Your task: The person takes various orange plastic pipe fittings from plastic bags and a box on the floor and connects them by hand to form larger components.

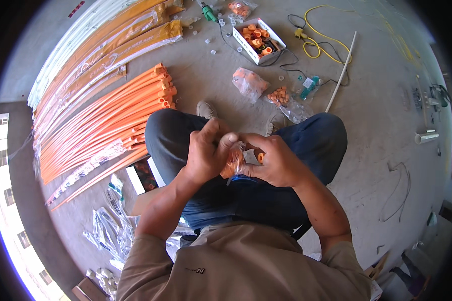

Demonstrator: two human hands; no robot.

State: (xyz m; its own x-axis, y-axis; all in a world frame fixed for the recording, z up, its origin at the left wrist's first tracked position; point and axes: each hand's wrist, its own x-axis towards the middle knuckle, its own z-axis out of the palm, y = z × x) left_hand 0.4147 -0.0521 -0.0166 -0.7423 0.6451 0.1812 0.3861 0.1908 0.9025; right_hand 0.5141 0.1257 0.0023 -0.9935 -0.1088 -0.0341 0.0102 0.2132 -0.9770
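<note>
Over the lap of the seated person, both hands meet around a small clear plastic bag of orange pipe fittings [232, 161]. Left hand [204, 155] is clenched on the bag's upper part, thumb and fingers pinching the plastic near its top. Right hand [274, 161] grasps the bag from the other side, and an orange fitting [260, 157] shows between its fingers. The bag hangs between the two hands, above dark blue trousers [311, 143]. On the grey concrete floor [376, 115] ahead lie a bundle of long orange plastic pipes [105, 120], a white cardboard box of orange fittings [258, 40], another clear bag of orange fittings [249, 83], a coiled yellow cable [321, 35] and a thin white pipe [341, 72]
</note>
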